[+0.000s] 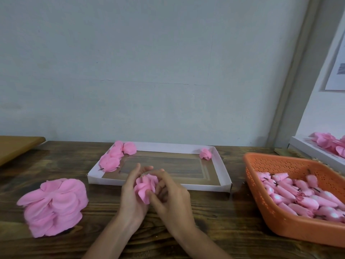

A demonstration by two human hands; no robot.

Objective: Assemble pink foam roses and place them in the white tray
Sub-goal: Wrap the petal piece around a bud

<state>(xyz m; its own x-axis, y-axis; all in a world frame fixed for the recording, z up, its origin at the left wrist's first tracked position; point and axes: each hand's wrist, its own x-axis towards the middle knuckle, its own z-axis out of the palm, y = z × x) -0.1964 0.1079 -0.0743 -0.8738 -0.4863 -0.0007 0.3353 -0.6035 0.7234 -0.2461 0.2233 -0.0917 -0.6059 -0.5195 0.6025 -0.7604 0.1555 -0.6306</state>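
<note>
Dial centred on the hands, 12 o'clock toward the wall.

Centre: the half-built rose (146, 186) sits between both hands, just above the wooden table (214, 221) and in front of the white tray's near wall. Left hand (130, 192) cups it from 9 o'clock, fingers curled up behind the petals. Right hand (172, 195) grasps it from 3 o'clock, fingertips (152, 193) pinching the lower petals. Neither hand is free.

12 o'clock: white tray (112, 181), shallow, lying flat. A cluster of finished roses (113, 157) fills its far-left corner at about 11 o'clock; one single rose (205, 153) lies in the far-right corner at about 1 o'clock. They are well apart.

9 o'clock: a stack of loose pink petals (54, 204) on the table, apart from the tray.

3 o'clock: orange perforated basket (280, 217) holding many rolled pink buds (302, 199) – dark stem ends show on some.

2 o'clock, far edge: a second white box (306, 152) with more pink pieces, partly cut off by the frame.

10 o'clock: a brown board (16, 146).
</note>
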